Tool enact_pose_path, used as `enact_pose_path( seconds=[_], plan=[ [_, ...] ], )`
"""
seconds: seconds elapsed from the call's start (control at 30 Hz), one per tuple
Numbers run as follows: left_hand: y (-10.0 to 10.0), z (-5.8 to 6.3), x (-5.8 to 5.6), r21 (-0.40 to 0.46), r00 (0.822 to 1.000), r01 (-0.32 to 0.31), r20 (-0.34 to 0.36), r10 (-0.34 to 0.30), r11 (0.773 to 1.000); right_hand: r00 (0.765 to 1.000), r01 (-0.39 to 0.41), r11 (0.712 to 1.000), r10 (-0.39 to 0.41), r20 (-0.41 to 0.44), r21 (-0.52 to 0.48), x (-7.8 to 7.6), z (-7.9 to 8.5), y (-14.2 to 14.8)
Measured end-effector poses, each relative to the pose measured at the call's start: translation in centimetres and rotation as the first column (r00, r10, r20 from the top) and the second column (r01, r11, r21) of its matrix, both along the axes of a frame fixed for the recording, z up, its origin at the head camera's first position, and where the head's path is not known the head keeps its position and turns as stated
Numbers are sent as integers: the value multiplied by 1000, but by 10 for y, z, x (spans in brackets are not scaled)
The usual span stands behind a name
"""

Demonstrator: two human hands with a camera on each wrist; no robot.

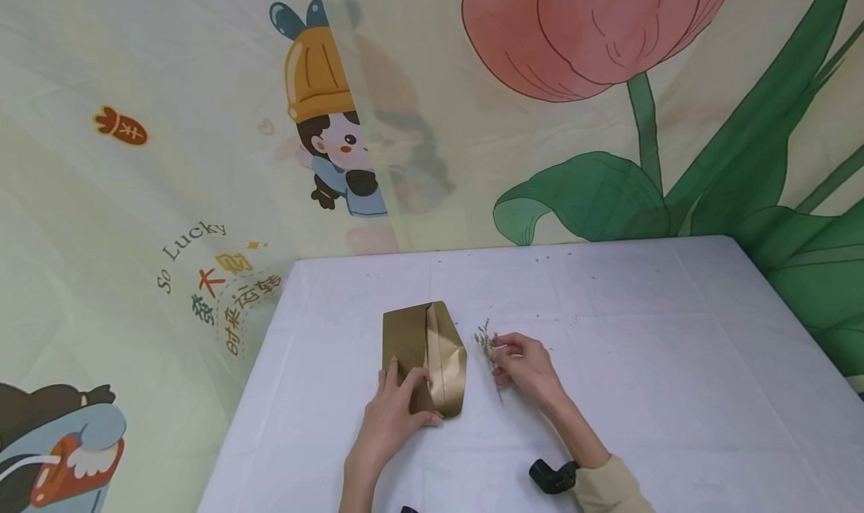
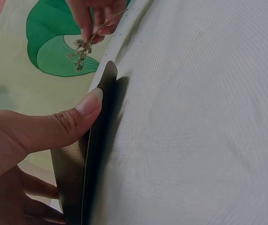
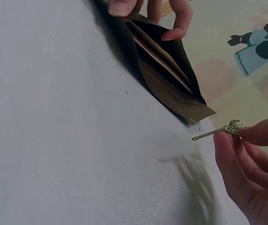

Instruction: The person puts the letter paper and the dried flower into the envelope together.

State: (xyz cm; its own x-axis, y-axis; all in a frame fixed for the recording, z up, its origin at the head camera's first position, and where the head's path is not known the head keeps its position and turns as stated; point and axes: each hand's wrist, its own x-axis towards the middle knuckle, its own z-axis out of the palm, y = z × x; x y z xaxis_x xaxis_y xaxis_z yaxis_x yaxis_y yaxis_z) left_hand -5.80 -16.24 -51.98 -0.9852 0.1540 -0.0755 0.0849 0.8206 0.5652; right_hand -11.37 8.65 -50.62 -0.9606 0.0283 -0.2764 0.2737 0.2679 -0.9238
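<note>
A gold envelope [image 1: 407,333] lies on the white table, its flap folded out to the right. In the right wrist view its mouth gapes, with a folded paper [image 3: 159,56] inside. My left hand [image 1: 391,415] grips the envelope by its near end, the thumb [image 2: 91,101] on the edge and the index finger bent at the mouth. To the right of the flap, my right hand [image 1: 529,367] pinches a small dried flower sprig [image 1: 484,339] between thumb and fingers. The sprig's bare stem [image 3: 204,136] sticks out past the fingertips, above the table.
Small dark specks [image 1: 538,259] are scattered over the far part of the white table [image 1: 675,363]. A black device [image 1: 552,476] sits at the right wrist. Behind the table hangs a printed cloth [image 1: 432,108] with a tulip and cartoon figures.
</note>
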Motion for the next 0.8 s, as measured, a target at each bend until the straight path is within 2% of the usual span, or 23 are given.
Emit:
enact_pose_path(
  seconds=[0.8],
  plan=[
    [0, 0, 0, 1, 1000, -8, 3, 8, 1000, 999, -17, 999, 16, -33, -40, -5, -5, -20]
  ],
)
